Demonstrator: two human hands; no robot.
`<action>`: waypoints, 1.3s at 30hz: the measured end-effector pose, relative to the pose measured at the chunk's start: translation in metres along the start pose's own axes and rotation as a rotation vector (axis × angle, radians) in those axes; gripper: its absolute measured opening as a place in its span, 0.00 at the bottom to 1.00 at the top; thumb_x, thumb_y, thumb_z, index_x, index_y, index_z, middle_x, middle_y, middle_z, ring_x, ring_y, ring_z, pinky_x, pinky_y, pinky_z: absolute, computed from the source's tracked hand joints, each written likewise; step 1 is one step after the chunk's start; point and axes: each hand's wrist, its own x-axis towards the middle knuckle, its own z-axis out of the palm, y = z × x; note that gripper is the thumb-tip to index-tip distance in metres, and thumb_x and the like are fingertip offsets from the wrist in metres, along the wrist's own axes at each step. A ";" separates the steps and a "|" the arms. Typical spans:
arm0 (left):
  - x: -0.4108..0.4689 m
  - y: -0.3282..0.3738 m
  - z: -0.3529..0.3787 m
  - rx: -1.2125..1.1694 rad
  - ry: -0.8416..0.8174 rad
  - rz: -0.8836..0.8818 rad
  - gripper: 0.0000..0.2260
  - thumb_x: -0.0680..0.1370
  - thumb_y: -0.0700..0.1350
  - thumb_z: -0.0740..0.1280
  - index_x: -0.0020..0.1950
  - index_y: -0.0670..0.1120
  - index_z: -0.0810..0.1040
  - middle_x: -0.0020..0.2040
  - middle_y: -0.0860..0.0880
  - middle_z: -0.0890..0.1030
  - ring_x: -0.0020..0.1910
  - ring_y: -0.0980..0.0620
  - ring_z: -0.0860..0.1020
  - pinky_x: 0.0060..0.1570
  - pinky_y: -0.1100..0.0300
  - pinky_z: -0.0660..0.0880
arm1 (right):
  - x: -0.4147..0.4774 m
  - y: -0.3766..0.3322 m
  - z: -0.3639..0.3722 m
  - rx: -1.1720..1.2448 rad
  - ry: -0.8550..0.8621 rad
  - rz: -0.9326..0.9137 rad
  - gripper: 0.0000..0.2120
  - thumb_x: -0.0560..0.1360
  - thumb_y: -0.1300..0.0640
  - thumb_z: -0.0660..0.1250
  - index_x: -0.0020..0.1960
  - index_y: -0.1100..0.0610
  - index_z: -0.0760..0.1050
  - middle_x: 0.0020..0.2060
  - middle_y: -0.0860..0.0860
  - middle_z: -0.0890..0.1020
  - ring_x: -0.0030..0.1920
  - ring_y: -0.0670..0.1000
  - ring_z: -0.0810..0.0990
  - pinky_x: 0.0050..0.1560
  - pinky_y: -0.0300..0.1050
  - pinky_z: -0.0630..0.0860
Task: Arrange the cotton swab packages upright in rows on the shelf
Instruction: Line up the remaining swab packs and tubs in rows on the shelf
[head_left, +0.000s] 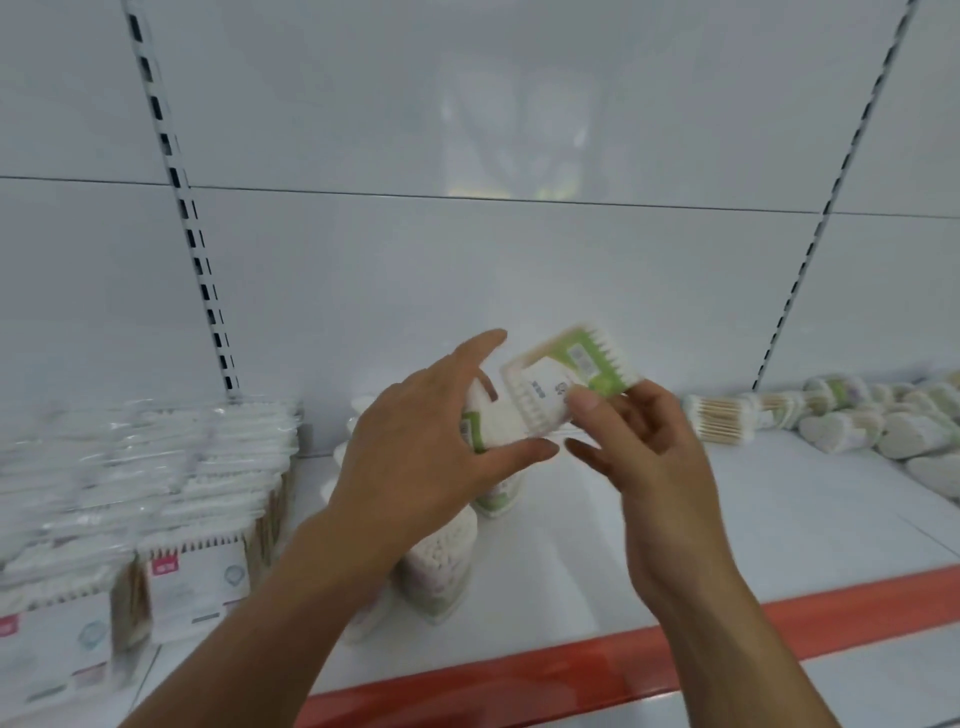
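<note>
My right hand (649, 457) pinches a green-and-white cotton swab package (566, 379) by its lower edge and holds it tilted above the white shelf (727, 519). Just left of it, my left hand (431, 447) grips a second green-labelled package (488, 421) between thumb and fingers. The two packages touch in mid-air. Below my hands, three upright green-labelled packages stand in a row running front to back, with the nearest (441, 566) close to the shelf's front and another (501, 491) behind it.
Rows of upright pink-labelled swab packs (192, 571) fill the shelf's left side. A loose pile of swab packages (841, 415) lies on its side at the back right. A red strip (675, 654) runs along the front edge. Slotted uprights stand against the back panel.
</note>
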 end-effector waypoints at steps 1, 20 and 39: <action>-0.001 -0.006 -0.003 -0.038 -0.001 -0.015 0.39 0.62 0.75 0.66 0.71 0.67 0.64 0.52 0.64 0.78 0.49 0.62 0.77 0.54 0.57 0.74 | -0.001 0.002 -0.008 -0.019 0.044 -0.017 0.27 0.63 0.50 0.74 0.59 0.58 0.76 0.49 0.51 0.85 0.51 0.49 0.84 0.55 0.49 0.79; -0.013 -0.008 -0.012 -0.668 0.244 -0.338 0.18 0.67 0.66 0.65 0.51 0.58 0.80 0.41 0.62 0.82 0.37 0.69 0.77 0.34 0.76 0.72 | -0.017 0.082 -0.021 -0.931 -0.182 0.024 0.24 0.69 0.40 0.74 0.59 0.37 0.65 0.53 0.33 0.76 0.52 0.37 0.77 0.54 0.45 0.77; -0.017 0.007 0.001 -0.665 0.167 -0.300 0.18 0.69 0.65 0.64 0.54 0.59 0.79 0.43 0.67 0.81 0.40 0.73 0.77 0.36 0.78 0.71 | -0.010 0.087 -0.020 -0.920 -0.211 0.039 0.32 0.70 0.38 0.73 0.70 0.44 0.67 0.62 0.39 0.76 0.55 0.40 0.75 0.57 0.45 0.76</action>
